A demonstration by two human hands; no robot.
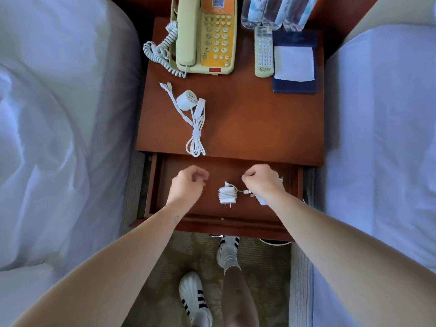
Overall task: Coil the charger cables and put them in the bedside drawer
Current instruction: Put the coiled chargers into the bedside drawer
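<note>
Head view: wrapped charger in drawer, between both hands.

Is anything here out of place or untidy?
Yes. One white tied charger cable with a round plug lies on the brown wooden nightstand top, its far connector ends splayed loose, not in the open drawer where the white wrapped charger brick lies.
</note>
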